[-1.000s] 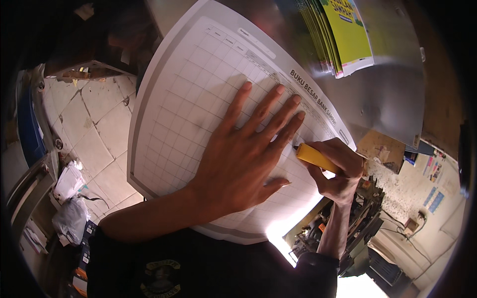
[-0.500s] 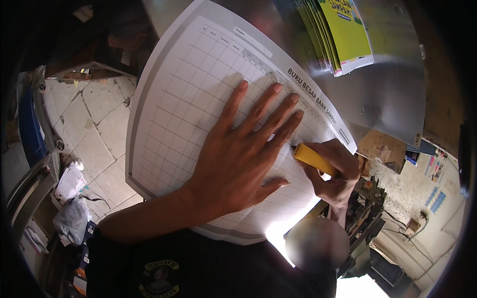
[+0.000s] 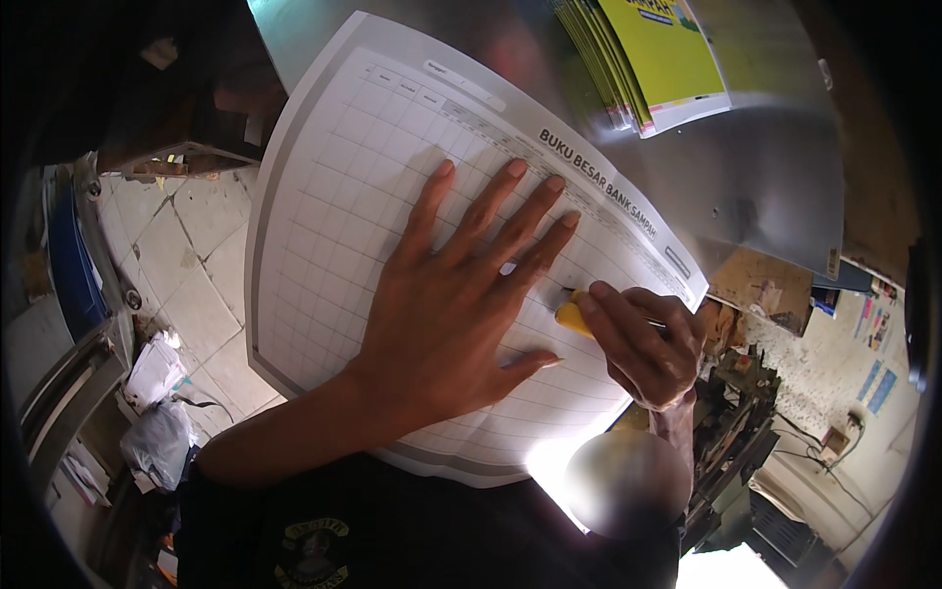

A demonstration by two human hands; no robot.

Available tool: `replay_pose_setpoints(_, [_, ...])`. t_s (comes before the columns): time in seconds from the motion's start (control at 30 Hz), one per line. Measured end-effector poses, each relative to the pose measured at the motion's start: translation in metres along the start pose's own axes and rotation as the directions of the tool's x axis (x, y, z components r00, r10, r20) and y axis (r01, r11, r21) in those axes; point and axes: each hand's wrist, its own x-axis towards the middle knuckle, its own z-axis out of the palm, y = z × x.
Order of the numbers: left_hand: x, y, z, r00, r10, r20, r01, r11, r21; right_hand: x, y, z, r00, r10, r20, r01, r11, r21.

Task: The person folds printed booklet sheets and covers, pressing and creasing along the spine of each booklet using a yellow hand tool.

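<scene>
A large white sheet (image 3: 324, 167) with a grey border and a printed table grid lies slanted in front of me. My left hand (image 3: 451, 285) rests flat on its middle, palm down, fingers spread. To its right, my right hand (image 3: 643, 344) is closed around a stubby yellow tool (image 3: 573, 316) with a small dark tip. That tip points left, at the sheet's surface close to the left index finger and thumb. Most of the tool is hidden under the right fingers, so its exact kind does not show.
A shiny metal tabletop (image 3: 756, 187) extends beyond the sheet. On it lies a fanned stack of green-yellow booklets (image 3: 677, 59). Pale floor tiles (image 3: 186, 236), a grey plastic bag (image 3: 157, 442) and papers are at the left. Dark machinery (image 3: 731, 422) stands at the lower right.
The right hand has turned over the yellow tool, so its fingers now cover more of it. The left hand still lies spread on the sheet. The view has shifted slightly.
</scene>
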Motion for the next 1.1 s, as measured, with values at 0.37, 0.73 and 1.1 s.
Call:
replay_pose_setpoints(0.37, [0.0,0.0,-0.001,1.0,-0.001,0.01,0.0,0.997,0.074,-0.006,-0.012,0.007,0.822,0.568,-0.04,-0.476,0.724,0.5])
replay_pose_setpoints(0.73, [0.002,0.001,0.0,1.0,0.021,-0.016,-0.02,0.998,0.064,0.013,-0.003,-0.002,0.66,0.661,0.357,-0.676,0.315,0.666])
replay_pose_setpoints(1.1, [0.0,-0.002,0.004,1.0,0.018,-0.024,-0.017,0.999,0.028,0.033,0.002,-0.015,0.577,0.651,0.493,-0.764,0.215,0.609])
